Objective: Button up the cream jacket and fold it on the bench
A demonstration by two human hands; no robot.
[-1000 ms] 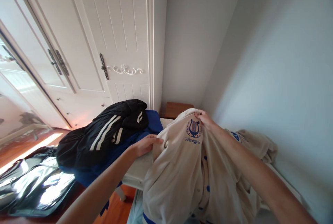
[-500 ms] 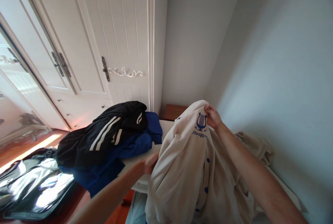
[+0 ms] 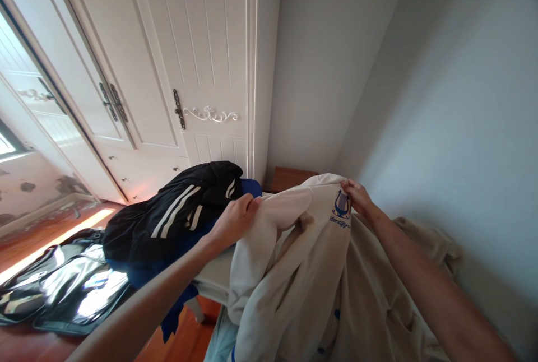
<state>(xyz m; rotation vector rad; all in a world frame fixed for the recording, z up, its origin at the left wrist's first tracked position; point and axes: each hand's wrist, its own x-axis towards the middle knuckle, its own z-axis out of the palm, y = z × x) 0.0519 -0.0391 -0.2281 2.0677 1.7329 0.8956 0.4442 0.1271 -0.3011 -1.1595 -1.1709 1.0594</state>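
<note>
A cream jacket [image 3: 311,261] with blue buttons and a blue embroidered lyre hangs between my two hands in the lower middle of the head view. My left hand [image 3: 239,215] is closed on its sleeve, near the shoulder. With pinched fingers, my right hand [image 3: 357,195] grips the jacket's edge beside the lyre emblem. The jacket's lower part runs out of the frame. Just left of my left hand lies a black garment with white stripes [image 3: 176,210], on top of a blue garment [image 3: 251,187].
A white wardrobe [image 3: 210,42] with dark handles stands behind. On the red-brown floor at left lies an open suitcase [image 3: 71,289] with shiny contents. Another beige garment [image 3: 432,241] rests at right by the grey wall [image 3: 462,98]. A brown wooden piece [image 3: 292,178] stands in the corner.
My left hand has moved up along the jacket and now pulls the sleeve out to the left. The lyre side sits slightly lower and farther right in view.
</note>
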